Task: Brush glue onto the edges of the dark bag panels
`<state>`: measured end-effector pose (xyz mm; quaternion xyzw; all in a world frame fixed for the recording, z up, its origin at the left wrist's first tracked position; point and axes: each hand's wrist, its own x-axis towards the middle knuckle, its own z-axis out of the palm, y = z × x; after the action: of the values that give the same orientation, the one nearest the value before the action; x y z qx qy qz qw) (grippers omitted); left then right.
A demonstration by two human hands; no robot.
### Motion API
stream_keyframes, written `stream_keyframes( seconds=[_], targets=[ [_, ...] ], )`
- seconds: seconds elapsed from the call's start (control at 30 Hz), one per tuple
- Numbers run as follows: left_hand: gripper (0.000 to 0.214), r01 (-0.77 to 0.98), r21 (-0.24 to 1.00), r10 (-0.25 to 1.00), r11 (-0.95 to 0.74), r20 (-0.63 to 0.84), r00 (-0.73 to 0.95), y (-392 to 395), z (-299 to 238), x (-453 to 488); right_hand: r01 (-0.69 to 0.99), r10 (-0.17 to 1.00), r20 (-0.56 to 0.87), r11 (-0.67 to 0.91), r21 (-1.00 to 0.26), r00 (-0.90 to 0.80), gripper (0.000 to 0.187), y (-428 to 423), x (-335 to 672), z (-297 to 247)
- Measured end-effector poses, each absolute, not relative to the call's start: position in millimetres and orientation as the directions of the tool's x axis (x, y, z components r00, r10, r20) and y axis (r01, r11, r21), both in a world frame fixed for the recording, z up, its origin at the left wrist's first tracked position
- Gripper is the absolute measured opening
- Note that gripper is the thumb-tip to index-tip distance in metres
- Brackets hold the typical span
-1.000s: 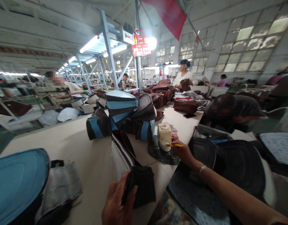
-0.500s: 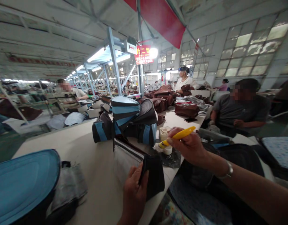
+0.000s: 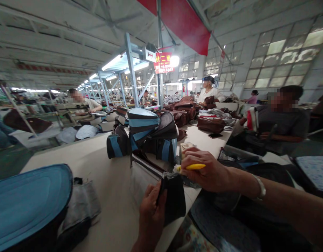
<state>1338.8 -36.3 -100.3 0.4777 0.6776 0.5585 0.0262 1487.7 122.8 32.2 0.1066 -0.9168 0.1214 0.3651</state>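
Observation:
My left hand (image 3: 152, 213) grips the near end of a black fabric piece with a whitish panel (image 3: 174, 197), thumb on one side and fingers on the other. A whitish smear shows along its top edge. In my right hand (image 3: 203, 169) is a yellow-handled brush (image 3: 194, 167), its white-coated bristles close to that edge; I cannot tell whether they touch. Behind my right hand stands a pale container (image 3: 186, 147), partly hidden by the fingers. Blue and black bags (image 3: 142, 122) are stacked just beyond the piece.
A blue padded piece (image 3: 32, 203) and grey fabric (image 3: 82, 203) lie at the left of the pale table (image 3: 114, 210). Brown bags (image 3: 184, 112) and a dark phone (image 3: 215, 135) are farther back. One co-worker (image 3: 284, 119) sits at the right; another (image 3: 210, 92) is behind the bags.
My right hand has lowered the brush from beside the pale container to the top edge of the black piece. My left hand keeps its hold. The seated co-worker now has something red and white.

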Motion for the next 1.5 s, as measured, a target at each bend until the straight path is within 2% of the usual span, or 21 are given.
stream_keyframes(
  seconds=[0.07, 0.17, 0.27, 0.37, 0.43, 0.53, 0.67, 0.77, 0.83, 0.9, 0.97, 1.03, 1.13, 1.2, 1.27, 1.37, 1.5],
  targets=[
    [0.036, 0.6, 0.797, 0.69, -0.068, 0.472, -0.549, -36.2, -98.5, 1340.8, -0.339, -0.116, 0.724, 0.925, -0.17, -0.68, 0.004, 116.8, 1481.6, 27.8],
    [0.035, 0.604, 0.795, 0.688, -0.056, 0.469, -0.554, -37.3, -98.6, 1341.5, -0.375, -0.151, 0.687, 0.908, -0.188, -0.711, 0.003, 114.3, 1476.7, 19.5],
    [0.034, 0.643, 0.763, 0.677, -0.068, 0.509, -0.532, -39.5, -101.0, 1339.7, -0.323, -0.137, 0.653, 0.931, -0.173, -0.745, 0.003, 119.0, 1484.9, 18.4],
    [0.034, 0.718, 0.694, 0.667, -0.054, 0.56, -0.491, -40.2, -101.5, 1338.9, -0.291, -0.106, 0.705, 0.945, -0.147, -0.701, 0.005, 122.3, 1495.9, 19.9],
    [0.034, 0.804, 0.594, 0.637, -0.03, 0.632, -0.442, -39.8, -101.1, 1339.7, -0.303, -0.088, 0.73, 0.938, -0.168, -0.678, 0.005, 122.9, 1498.9, 17.7],
    [0.036, 0.938, 0.341, 0.582, 0.055, 0.753, -0.307, -39.9, -103.4, 1342.3, -0.283, -0.087, 0.681, 0.941, -0.183, -0.728, 0.004, 125.4, 1497.4, 13.5],
    [0.04, 0.965, -0.012, 0.616, 0.264, 0.772, -0.158, -40.0, -113.4, 1346.7, -0.22, -0.017, 0.682, 0.952, -0.212, -0.731, 0.008, 124.6, 1491.3, 25.5],
    [0.042, 0.939, -0.152, 0.615, 0.309, 0.785, -0.076, -36.8, -118.2, 1351.3, -0.259, -0.023, 0.696, 0.937, -0.236, -0.718, 0.011, 113.4, 1482.1, 40.1],
    [0.039, 0.924, -0.201, 0.603, 0.324, 0.797, -0.038, -34.1, -117.4, 1354.8, -0.241, -0.059, 0.625, 0.948, -0.21, -0.778, 0.013, 105.5, 1473.3, 44.7],
    [0.035, 0.918, -0.228, 0.596, 0.324, 0.803, -0.011, -32.4, -114.8, 1358.0, -0.157, -0.075, 0.487, 0.979, -0.131, -0.87, 0.013, 101.0, 1464.7, 45.9],
    [0.034, 0.918, -0.244, 0.597, 0.312, 0.802, 0.011, -32.2, -112.0, 1360.4, -0.051, -0.041, 0.373, 0.999, -0.017, -0.927, 0.014, 100.2, 1458.0, 47.1],
    [0.034, 0.92, -0.242, 0.593, 0.309, 0.805, 0.012, -32.7, -110.2, 1361.7, 0.018, -0.003, 0.371, 0.998, 0.054, -0.929, 0.014, 100.6, 1453.3, 49.5],
    [0.03, 0.946, -0.172, 0.601, 0.274, 0.799, -0.028, -33.1, -109.6, 1362.1, -0.022, -0.039, 0.393, 0.999, 0.046, -0.919, 0.015, 99.9, 1447.0, 52.9],
    [0.027, 0.972, -0.094, 0.604, 0.217, 0.795, -0.059, -32.6, -110.0, 1362.2, -0.08, -0.093, 0.297, 0.995, 0.055, -0.95, 0.015, 98.2, 1442.3, 53.6],
    [0.03, 0.977, -0.049, 0.595, 0.21, 0.799, -0.087, -31.8, -110.7, 1362.9, -0.079, -0.096, 0.216, 0.993, 0.087, -0.972, 0.015, 95.8, 1437.7, 54.2],
    [0.032, 0.971, -0.081, 0.589, 0.223, 0.805, -0.068, -30.4, -111.9, 1364.3, -0.007, -0.029, 0.291, 0.997, 0.078, -0.956, 0.016, 92.2, 1432.6, 55.3],
    [0.028, 0.957, -0.151, 0.598, 0.248, 0.801, -0.028, -35.8, -114.6, 1356.7, -0.078, -0.09, 0.246, 0.995, 0.057, -0.965, 0.013, 95.5, 1429.1, 53.4]
  ],
)
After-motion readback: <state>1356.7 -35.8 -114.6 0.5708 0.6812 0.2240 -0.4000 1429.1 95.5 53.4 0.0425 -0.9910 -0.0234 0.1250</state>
